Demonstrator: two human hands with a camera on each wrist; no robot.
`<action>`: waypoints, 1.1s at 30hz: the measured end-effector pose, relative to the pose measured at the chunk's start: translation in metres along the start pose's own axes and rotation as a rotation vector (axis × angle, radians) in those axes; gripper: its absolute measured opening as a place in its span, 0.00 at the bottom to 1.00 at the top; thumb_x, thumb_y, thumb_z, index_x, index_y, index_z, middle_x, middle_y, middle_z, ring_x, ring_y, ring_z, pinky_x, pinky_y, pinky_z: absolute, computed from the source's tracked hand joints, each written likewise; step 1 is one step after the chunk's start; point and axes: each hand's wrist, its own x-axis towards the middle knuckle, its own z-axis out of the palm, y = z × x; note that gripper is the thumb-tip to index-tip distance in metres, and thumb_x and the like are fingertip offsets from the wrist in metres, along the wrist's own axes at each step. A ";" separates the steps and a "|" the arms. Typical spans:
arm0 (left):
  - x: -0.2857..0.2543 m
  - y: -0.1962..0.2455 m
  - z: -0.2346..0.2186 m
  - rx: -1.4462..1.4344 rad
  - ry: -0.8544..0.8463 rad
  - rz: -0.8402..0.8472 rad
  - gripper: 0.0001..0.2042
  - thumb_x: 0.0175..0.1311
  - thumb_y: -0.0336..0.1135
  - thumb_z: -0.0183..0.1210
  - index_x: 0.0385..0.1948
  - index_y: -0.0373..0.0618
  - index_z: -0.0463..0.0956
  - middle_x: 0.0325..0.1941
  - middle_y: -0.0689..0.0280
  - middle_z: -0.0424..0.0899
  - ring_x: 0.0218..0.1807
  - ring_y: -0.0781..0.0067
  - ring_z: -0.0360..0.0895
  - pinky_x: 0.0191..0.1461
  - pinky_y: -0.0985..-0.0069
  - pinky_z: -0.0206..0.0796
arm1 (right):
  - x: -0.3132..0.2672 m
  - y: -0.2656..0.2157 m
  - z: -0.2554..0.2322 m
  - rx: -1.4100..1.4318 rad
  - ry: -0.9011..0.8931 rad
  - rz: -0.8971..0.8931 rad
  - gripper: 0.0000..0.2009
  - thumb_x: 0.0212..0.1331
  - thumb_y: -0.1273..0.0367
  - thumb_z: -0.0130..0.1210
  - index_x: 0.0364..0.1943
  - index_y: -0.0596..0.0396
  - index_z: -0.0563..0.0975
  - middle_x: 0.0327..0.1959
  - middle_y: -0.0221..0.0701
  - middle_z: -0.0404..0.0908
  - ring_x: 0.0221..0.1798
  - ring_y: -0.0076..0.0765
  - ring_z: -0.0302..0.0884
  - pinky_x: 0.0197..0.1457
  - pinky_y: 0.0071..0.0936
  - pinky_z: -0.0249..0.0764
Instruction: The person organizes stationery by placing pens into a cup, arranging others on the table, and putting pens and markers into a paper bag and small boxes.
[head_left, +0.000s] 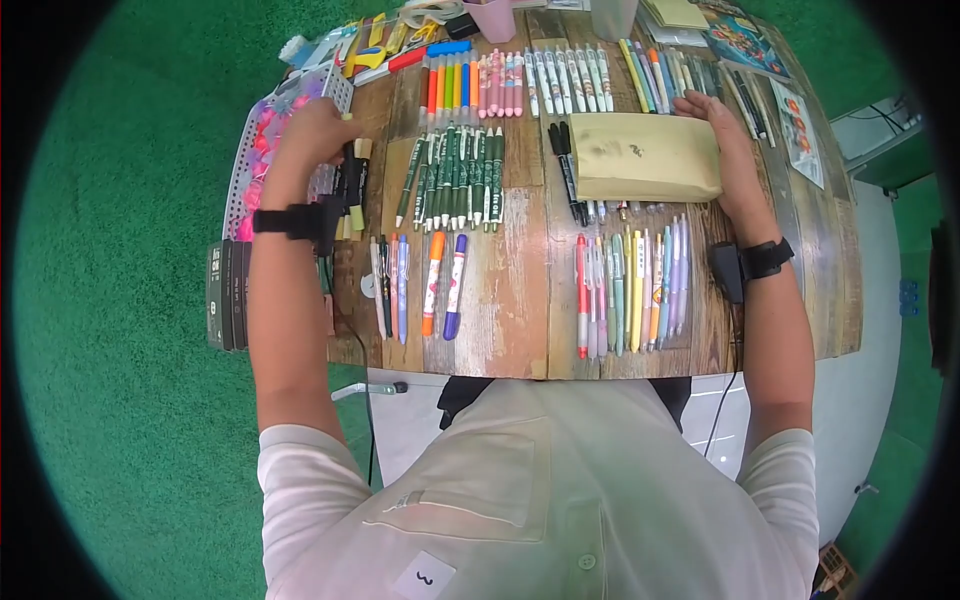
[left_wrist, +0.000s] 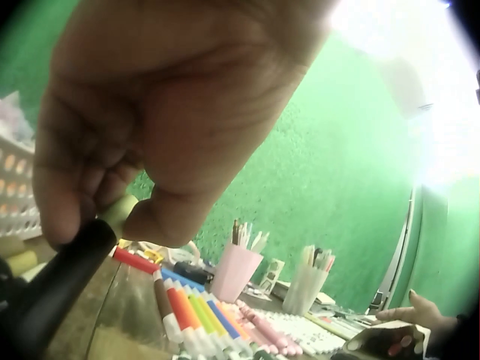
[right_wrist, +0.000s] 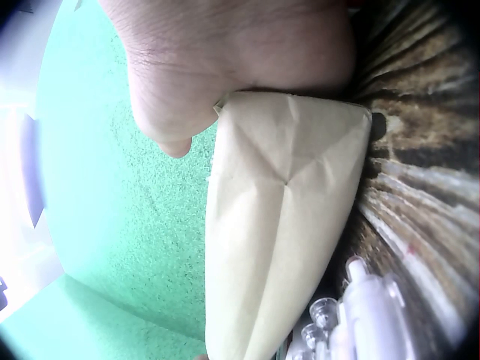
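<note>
At the table's left side my left hand point(head_left: 318, 132) pinches a thick black marker point(left_wrist: 64, 281) by its yellowish end, between thumb and fingertips. More black and yellowish markers point(head_left: 355, 215) lie just below that hand. My right hand point(head_left: 735, 155) rests against the right end of a brown paper bag point(head_left: 645, 158), fingers extended along its far corner. In the right wrist view the bag's folded end touches the palm. The bag lies on its side above a row of pens, partly hiding them. Two black markers point(head_left: 567, 170) lie at its left end.
A white basket point(head_left: 240, 165) of pink and purple items stands left, above dark boxes point(head_left: 228, 295). Green-patterned pens point(head_left: 460, 175), coloured markers point(head_left: 450, 85) and pastel pens point(head_left: 635, 285) lie in rows. A pink cup point(head_left: 492, 20) and a clear cup point(head_left: 612, 18) stand at the back.
</note>
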 end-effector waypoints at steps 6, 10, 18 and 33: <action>-0.025 0.006 -0.048 -0.183 0.274 0.064 0.16 0.61 0.37 0.66 0.34 0.30 0.76 0.25 0.58 0.85 0.24 0.68 0.86 0.29 0.72 0.79 | 0.000 0.001 0.000 -0.001 -0.006 -0.006 0.29 0.79 0.50 0.46 0.67 0.63 0.72 0.64 0.41 0.79 0.65 0.34 0.76 0.70 0.31 0.70; -0.036 0.025 -0.049 -0.733 0.287 0.124 0.10 0.67 0.33 0.62 0.37 0.34 0.76 0.33 0.59 0.84 0.32 0.71 0.85 0.37 0.77 0.83 | -0.001 -0.002 0.001 -0.011 -0.006 -0.009 0.29 0.78 0.50 0.46 0.67 0.63 0.72 0.64 0.41 0.79 0.66 0.34 0.75 0.70 0.30 0.69; -0.025 0.069 0.041 -1.415 0.144 0.166 0.10 0.67 0.24 0.60 0.45 0.29 0.72 0.41 0.54 0.84 0.38 0.66 0.87 0.44 0.73 0.87 | -0.002 -0.002 0.002 -0.017 -0.014 -0.010 0.31 0.77 0.48 0.47 0.67 0.63 0.71 0.65 0.42 0.78 0.67 0.36 0.74 0.72 0.32 0.67; -0.026 0.099 0.094 -1.565 -0.159 0.062 0.06 0.73 0.26 0.58 0.42 0.30 0.75 0.43 0.53 0.84 0.46 0.60 0.87 0.55 0.70 0.86 | -0.006 -0.007 0.004 -0.040 -0.021 -0.017 0.34 0.77 0.46 0.46 0.69 0.65 0.69 0.67 0.47 0.76 0.70 0.39 0.73 0.73 0.32 0.67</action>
